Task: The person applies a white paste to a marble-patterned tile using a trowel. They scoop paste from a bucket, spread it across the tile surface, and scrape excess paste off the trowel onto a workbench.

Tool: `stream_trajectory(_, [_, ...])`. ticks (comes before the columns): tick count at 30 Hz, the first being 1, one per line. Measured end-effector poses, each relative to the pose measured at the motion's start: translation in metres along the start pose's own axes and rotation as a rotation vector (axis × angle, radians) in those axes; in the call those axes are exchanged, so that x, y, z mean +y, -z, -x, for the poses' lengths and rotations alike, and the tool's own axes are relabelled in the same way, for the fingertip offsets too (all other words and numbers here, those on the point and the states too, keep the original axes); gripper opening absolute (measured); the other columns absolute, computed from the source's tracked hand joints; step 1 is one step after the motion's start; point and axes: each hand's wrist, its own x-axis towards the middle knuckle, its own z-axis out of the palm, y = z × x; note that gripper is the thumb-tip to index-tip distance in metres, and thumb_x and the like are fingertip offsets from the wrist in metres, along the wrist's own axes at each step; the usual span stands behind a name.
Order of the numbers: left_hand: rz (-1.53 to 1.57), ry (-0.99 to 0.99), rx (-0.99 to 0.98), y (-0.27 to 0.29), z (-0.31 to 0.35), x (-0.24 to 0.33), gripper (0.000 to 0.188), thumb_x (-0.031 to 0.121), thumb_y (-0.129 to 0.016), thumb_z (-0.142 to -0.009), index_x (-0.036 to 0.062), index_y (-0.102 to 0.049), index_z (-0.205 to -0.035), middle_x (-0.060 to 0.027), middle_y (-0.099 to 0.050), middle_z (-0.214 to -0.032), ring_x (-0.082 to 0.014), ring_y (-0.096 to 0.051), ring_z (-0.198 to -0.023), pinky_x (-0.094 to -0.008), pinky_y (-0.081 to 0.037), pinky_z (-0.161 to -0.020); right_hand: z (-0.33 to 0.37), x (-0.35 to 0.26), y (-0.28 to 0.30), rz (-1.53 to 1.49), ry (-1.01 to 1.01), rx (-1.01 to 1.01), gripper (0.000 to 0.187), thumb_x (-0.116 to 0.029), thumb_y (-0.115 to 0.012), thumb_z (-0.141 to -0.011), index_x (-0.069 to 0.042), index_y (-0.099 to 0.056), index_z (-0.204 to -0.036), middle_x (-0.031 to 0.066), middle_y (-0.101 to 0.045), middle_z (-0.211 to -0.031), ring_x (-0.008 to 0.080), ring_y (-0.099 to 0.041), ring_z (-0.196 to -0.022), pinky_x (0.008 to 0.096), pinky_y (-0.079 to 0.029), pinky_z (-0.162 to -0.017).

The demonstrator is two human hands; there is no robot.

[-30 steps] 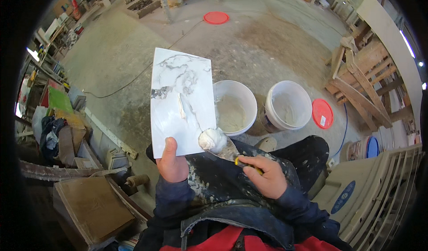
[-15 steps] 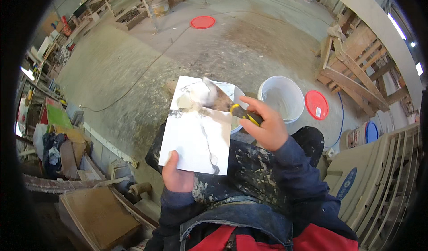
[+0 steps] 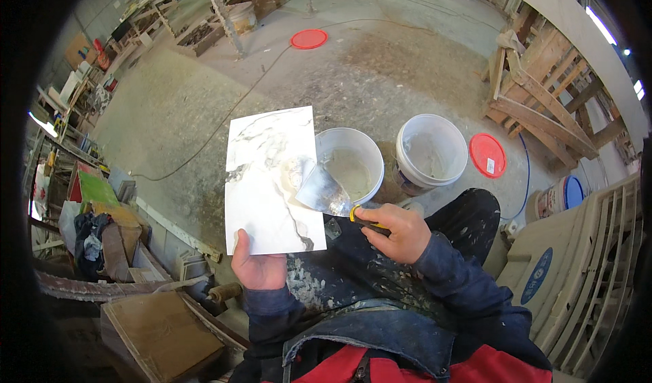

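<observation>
My left hand grips the near edge of a white marble-patterned tile and holds it up over my lap. In my right hand is a putty knife with a yellow and black handle. Its metal blade lies on the tile's right side, over a pale smear of paste. Just beyond the tile stands a white bucket with greyish paste in it.
A second white bucket stands to the right, with a red lid on the floor beside it. Another red lid lies far off on the dusty concrete. Wooden frames stand right, boards and clutter left.
The tile has been lowered and turned slightly. My right hand has drawn the knife from the tile's top edge down to its right side, spreading paste.
</observation>
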Motion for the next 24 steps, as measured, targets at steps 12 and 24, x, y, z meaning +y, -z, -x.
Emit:
stream_trajectory(12, [0.022, -0.054, 0.031, 0.005, -0.012, 0.000, 0.050, 0.021, -0.052, -0.102, 0.0021, -0.041, -0.147, -0.0141, -0.049, -0.147, -0.0318, -0.048, -0.135, -0.0517, -0.039, -0.112, 0.018, -0.013, -0.005, 0.303, -0.049, 0.023, 0.035, -0.012, -0.074, -0.083, -0.013, -0.068, -0.118, 0.0085, -0.060, -0.079, 0.0285, -0.063, -0.067, 0.0379, -0.052, -0.057])
stream_trajectory(24, [0.196, 0.004, 0.029, 0.010, -0.022, 0.006, 0.051, 0.021, -0.048, -0.103, 0.0007, -0.038, -0.149, -0.0171, -0.046, -0.150, -0.0339, -0.045, -0.137, -0.0537, -0.036, -0.114, 0.023, 0.007, 0.019, -0.093, -0.198, -0.018, 0.033, -0.016, -0.068, -0.090, -0.011, -0.061, -0.121, 0.0095, -0.065, -0.086, 0.0218, -0.060, -0.058, 0.0325, -0.047, -0.051])
